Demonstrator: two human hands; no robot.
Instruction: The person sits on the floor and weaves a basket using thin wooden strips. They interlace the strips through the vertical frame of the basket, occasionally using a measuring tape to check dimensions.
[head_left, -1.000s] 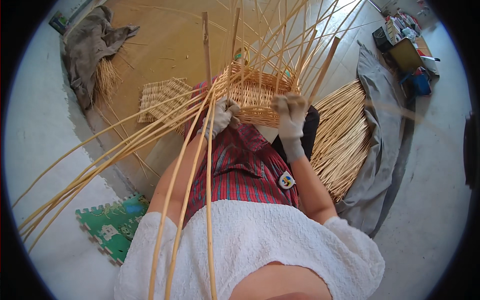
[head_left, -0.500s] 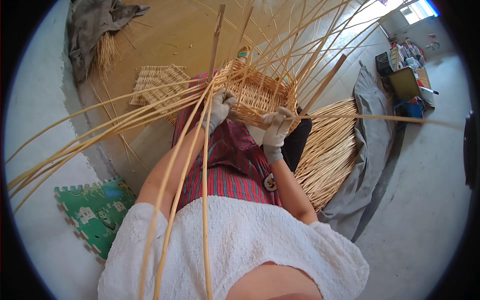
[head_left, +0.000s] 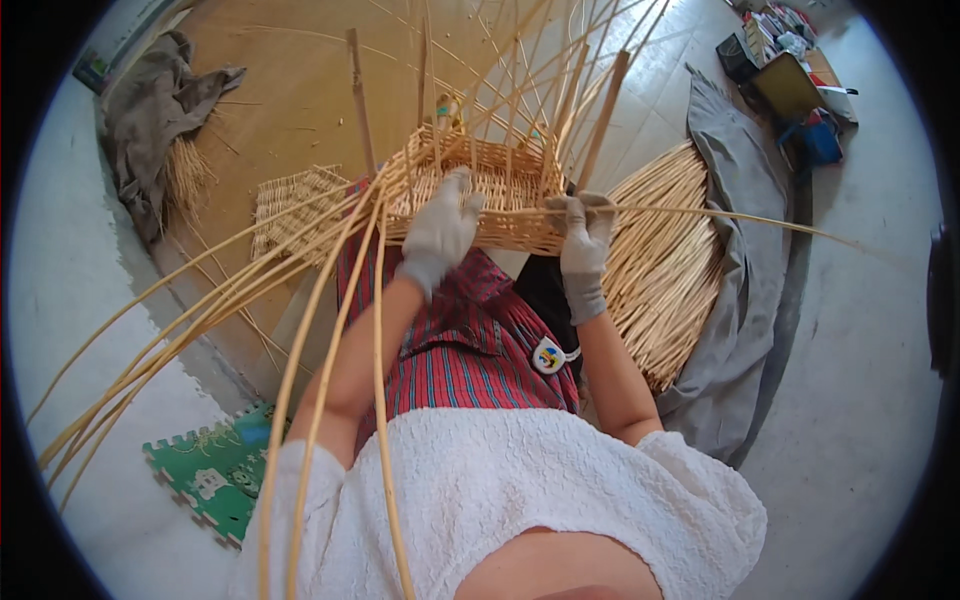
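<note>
A half-woven wicker basket (head_left: 500, 187) rests across my lap, with long loose rods and a few thick stakes sticking up from its rim. My right hand (head_left: 585, 240), in a pale work glove, pinches a willow rod (head_left: 720, 212) at the basket's near right corner; the rod's free end reaches far to the right. Over the near wall lies my gloved left hand (head_left: 442, 225), fingers pointing away from me and thumb apart, slightly blurred. Beside it, a bundle of bent rods (head_left: 230, 285) fans out from the left corner, some passing over my left arm.
A large heap of peeled rods (head_left: 660, 270) lies to the right beside a grey cloth (head_left: 745, 270). Woven panels (head_left: 290, 205) sit on the floor at left. Further out are a dark cloth (head_left: 155, 120), a green foam mat (head_left: 215, 470) and a cluttered chair (head_left: 795, 95).
My left hand has left the left corner and moved right along the near wall, its fingers loosening. The right hand keeps its rod. My view has shifted, and the basket sits more level.
</note>
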